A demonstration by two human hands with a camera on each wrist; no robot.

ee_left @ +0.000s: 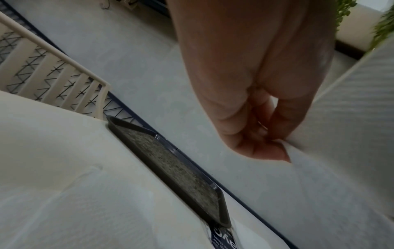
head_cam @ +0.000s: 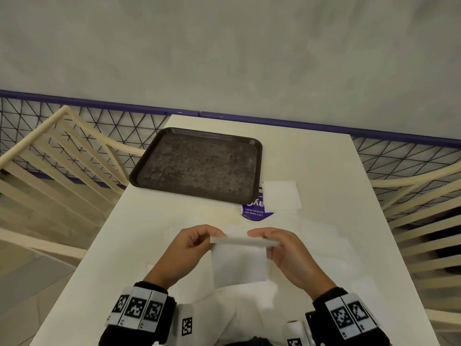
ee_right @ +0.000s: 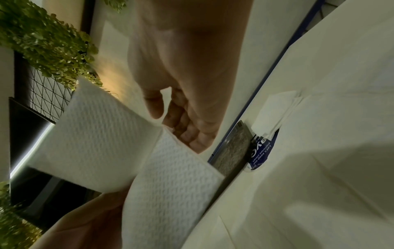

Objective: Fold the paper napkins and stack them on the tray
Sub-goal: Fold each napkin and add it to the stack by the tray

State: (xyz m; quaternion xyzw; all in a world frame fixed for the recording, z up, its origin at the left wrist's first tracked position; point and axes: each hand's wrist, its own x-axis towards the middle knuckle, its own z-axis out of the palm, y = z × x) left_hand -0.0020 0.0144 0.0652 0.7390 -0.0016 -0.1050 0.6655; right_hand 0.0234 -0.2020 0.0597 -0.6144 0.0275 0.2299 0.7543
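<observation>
Both hands up over the near middle of the table [head_cam: 311,158], one napkin [head_cam: 239,260] between them. My left hand [head_cam: 192,245] pinches its top left corner, thumb against curled fingertips; my right hand [head_cam: 287,253] pinches the top right corner the same way. The top edge is doubled over toward me, and the rest of the sheet hangs down from that edge, clear of the table as far as I can tell. The right wrist view shows two embossed layers meeting at my fingers [ee_right: 187,128].

Step in hand, as I judge it: folding this napkin, mid-fold, not yet creased flat.

Tray [head_cam: 258,146] sits at the far left of the table, dark, nothing on it. More napkins [head_cam: 280,194] lie just right of its near right corner, partly covering a blue sticker [head_cam: 254,213]. Pale sheets spread on the table to my right are too washed out to count.

Next move calls for matching the corners squarely, laying the napkin down, pressing the crease, then carrying it far-left onto the tray. Thin paper; a loose pinch would let the layers slip askew.
</observation>
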